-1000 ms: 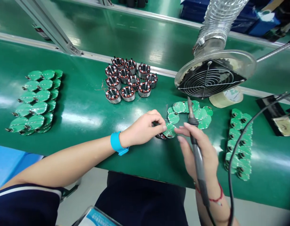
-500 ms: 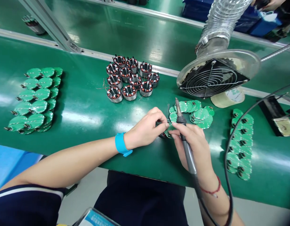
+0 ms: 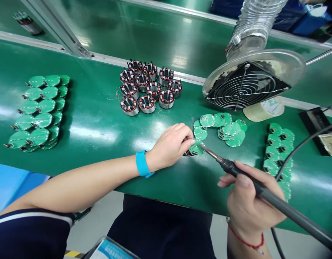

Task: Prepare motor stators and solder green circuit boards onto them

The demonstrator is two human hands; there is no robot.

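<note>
My left hand (image 3: 173, 145) is closed on the left edge of a round green circuit board (image 3: 197, 148). That board sits on a dark part, probably a stator, mostly hidden beneath it and my fingers. In my right hand (image 3: 254, 201) a soldering iron (image 3: 233, 169) is gripped like a pen. Its metal tip points left and is at the board's right side; whether it touches cannot be told. More loose round green boards (image 3: 232, 129) lie just behind the held one.
Copper-wound stators (image 3: 147, 103) stand grouped at the back middle. Overlapping green boards lie in rows at left (image 3: 42, 120) and right (image 3: 272, 153). A fume extractor fan (image 3: 244, 86) hangs over the back right, near a tape roll (image 3: 264, 109) and a black soldering stand (image 3: 313, 124).
The soldering iron has swung from pointing away, with my right fingers at the board, to pointing left at the board. My right hand has drawn back to the right; my left stays at the board.
</note>
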